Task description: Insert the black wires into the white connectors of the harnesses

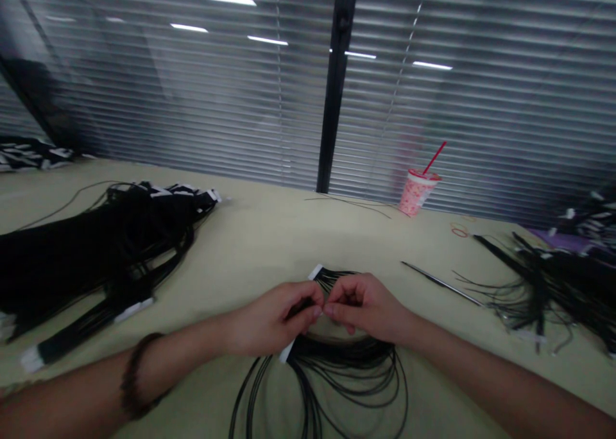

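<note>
One black cable bundle (344, 350), with two white connectors (316, 272), lies near six o'clock. Over it, left hand (274, 318) and right hand (373, 307) pinch fingertips together, on what is unclear. One pen-like tool (440, 282): four o'clock; one cup (418, 194): three.

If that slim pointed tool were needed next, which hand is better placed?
Probably the right hand: the slim pointed tool lies on that side and is closer; the left hand sits farther away.

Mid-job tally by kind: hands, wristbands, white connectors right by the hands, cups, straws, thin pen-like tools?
Left hand, right hand: 2
Wristband: 1
White connectors visible by the hands: 2
Cup: 1
Straw: 1
Thin tool: 1
Total: 8
</note>
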Demonstrator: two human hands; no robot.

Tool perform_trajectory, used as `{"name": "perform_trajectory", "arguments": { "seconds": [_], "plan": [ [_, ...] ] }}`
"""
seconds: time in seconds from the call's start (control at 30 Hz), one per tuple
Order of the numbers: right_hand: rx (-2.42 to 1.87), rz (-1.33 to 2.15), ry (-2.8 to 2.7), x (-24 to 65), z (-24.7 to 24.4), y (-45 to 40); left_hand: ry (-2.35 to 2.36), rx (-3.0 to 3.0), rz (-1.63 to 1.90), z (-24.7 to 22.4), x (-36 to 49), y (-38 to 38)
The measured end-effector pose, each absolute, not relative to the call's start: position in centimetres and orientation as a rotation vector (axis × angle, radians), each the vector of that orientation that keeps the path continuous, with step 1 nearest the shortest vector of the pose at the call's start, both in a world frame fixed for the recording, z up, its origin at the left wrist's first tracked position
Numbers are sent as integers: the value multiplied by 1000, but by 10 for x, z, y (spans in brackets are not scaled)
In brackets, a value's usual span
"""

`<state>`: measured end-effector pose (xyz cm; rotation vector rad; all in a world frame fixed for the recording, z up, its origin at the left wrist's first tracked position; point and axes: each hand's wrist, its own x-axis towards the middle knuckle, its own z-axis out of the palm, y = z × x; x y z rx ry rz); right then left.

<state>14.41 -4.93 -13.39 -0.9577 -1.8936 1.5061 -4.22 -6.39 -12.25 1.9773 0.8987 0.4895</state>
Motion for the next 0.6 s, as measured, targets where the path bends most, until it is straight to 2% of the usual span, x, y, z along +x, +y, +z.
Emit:
{"name": "perform_trajectory", "arguments": {
  "seconds": [0.4,0.5,0.6],
  "plan": [
    [-888,1536,-1892,144,-134,-48,864,1801,548,-118,-43,-63],
    [-889,1431,-1793,142,-133,-47,858,1670,581,-119,-43,-62],
    [-982,1182,-1750,140,-134,-47,957,1625,621,-120,-41,-61]
  ]
}}
